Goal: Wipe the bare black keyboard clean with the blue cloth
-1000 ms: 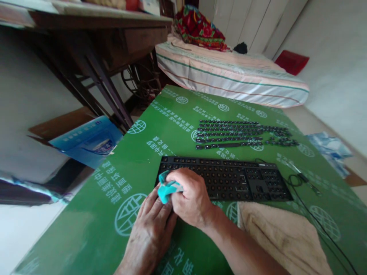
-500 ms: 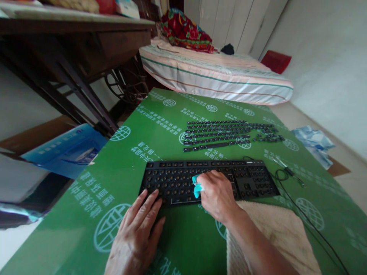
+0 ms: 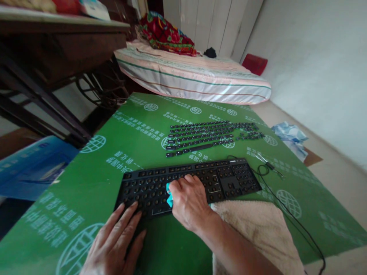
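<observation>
A black keyboard point(image 3: 223, 179) with its keycaps taken off lies on a green printed board point(image 3: 137, 137). My right hand point(image 3: 187, 202) is closed round a turquoise cloth point(image 3: 169, 195) and presses it onto the middle of the keyboard. My left hand point(image 3: 114, 240) lies flat with fingers spread, its fingertips at the keyboard's near left corner. The removed black keycaps point(image 3: 206, 135) are laid out in rows on the board behind the keyboard.
A beige towel point(image 3: 258, 229) lies under my right forearm. The keyboard's cable point(image 3: 289, 214) trails off right past a small tool point(image 3: 268, 164). A dark wooden table point(image 3: 57, 49) stands left, a striped mattress point(image 3: 195, 78) behind, a blue box point(image 3: 28, 168) at the left.
My right hand with the cloth has wiped from the keyboard's left end toward its middle. My left hand came off the cloth and now lies flat at the keyboard's left corner. The view shifted.
</observation>
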A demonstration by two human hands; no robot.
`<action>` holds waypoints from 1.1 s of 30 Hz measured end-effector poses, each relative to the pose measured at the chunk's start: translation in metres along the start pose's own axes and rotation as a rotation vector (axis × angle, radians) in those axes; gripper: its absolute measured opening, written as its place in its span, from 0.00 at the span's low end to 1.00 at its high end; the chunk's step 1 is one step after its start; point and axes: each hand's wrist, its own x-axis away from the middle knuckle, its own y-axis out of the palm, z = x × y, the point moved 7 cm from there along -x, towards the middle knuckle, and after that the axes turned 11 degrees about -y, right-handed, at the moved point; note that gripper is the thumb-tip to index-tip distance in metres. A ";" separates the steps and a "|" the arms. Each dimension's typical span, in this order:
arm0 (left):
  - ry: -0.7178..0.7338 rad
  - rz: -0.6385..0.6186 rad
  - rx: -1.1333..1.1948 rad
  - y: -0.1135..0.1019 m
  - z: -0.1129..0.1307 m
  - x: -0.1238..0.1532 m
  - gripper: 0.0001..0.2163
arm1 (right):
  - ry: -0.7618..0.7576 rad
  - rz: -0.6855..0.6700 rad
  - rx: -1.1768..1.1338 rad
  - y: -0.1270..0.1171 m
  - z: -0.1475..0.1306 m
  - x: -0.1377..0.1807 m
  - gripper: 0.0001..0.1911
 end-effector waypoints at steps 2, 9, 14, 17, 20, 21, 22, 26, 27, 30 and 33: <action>-0.005 0.002 0.011 0.000 -0.001 0.000 0.27 | -0.014 -0.008 0.010 -0.001 0.001 0.001 0.05; -0.009 -0.014 0.021 0.000 -0.001 0.000 0.26 | 0.029 -0.022 0.021 -0.014 0.022 0.010 0.09; -0.019 0.028 0.035 -0.004 0.003 -0.002 0.22 | 0.328 0.179 -0.035 -0.038 0.088 0.050 0.11; -0.026 0.041 0.053 -0.007 0.006 -0.004 0.21 | 0.449 0.253 -0.056 -0.042 0.115 0.071 0.12; -0.024 0.029 0.054 -0.007 0.008 -0.005 0.21 | 0.421 0.170 -0.022 -0.034 0.114 0.070 0.12; -0.027 0.024 0.050 -0.007 0.008 -0.005 0.21 | 0.395 0.129 0.003 -0.031 0.109 0.067 0.12; -0.030 0.021 0.047 -0.007 0.008 -0.004 0.21 | 0.372 0.092 0.033 -0.028 0.104 0.063 0.12; -0.038 0.026 0.044 -0.008 0.008 -0.003 0.20 | 0.320 -0.006 0.118 -0.021 0.089 0.048 0.12; -0.038 0.028 0.045 -0.008 0.009 -0.003 0.19 | 0.318 -0.025 0.122 -0.020 0.088 0.046 0.12; -0.034 0.032 0.036 -0.010 0.010 -0.003 0.19 | 0.337 -0.035 0.098 -0.017 0.088 0.045 0.11; -0.028 0.041 0.019 -0.011 0.011 -0.002 0.19 | 0.398 0.031 0.039 -0.015 0.094 0.049 0.13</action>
